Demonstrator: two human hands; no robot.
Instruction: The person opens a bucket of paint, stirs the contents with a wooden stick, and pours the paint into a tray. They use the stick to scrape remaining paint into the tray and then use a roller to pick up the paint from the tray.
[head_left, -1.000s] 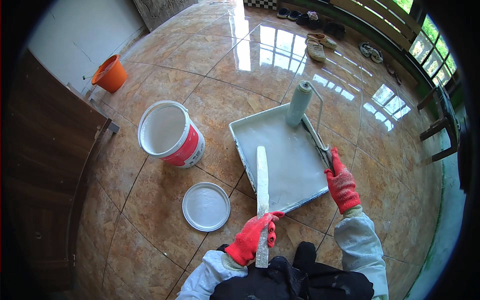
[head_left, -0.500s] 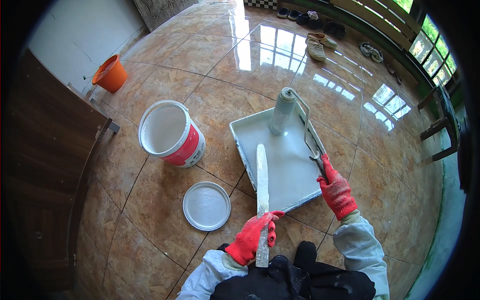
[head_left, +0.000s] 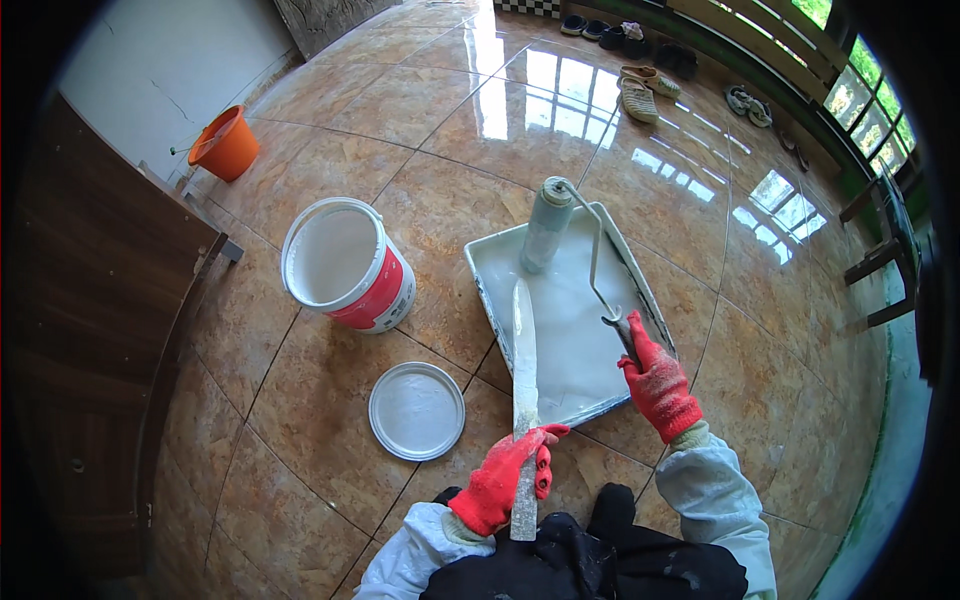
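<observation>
Red gloves cover both hands. My right hand [head_left: 660,388] is closed round the dark handle of a paint roller [head_left: 548,228], whose wet sleeve stands tilted over the far left part of a paint tray [head_left: 655,305]. White paint [head_left: 575,335] spreads over the tray's bottom. My left hand [head_left: 505,478] grips a long, flat, paint-crusted stick [head_left: 525,370]; its far end lies over the tray's left edge. Left of the tray stands an open paint bucket [head_left: 375,290] with a red band, white inside. Its round lid [head_left: 417,410] lies on the floor, nearer to me.
Shiny brown tiles [head_left: 330,430] make up the floor. An orange bucket [head_left: 225,145] stands by the left wall, beyond a dark wooden panel [head_left: 100,330]. Several pairs of shoes [head_left: 640,95] line the far right side. A dark chair [head_left: 885,250] is at the right.
The roller has shifted left across the tray, and my right hand has moved slightly left and with it. My left hand and the stick have hardly moved.
</observation>
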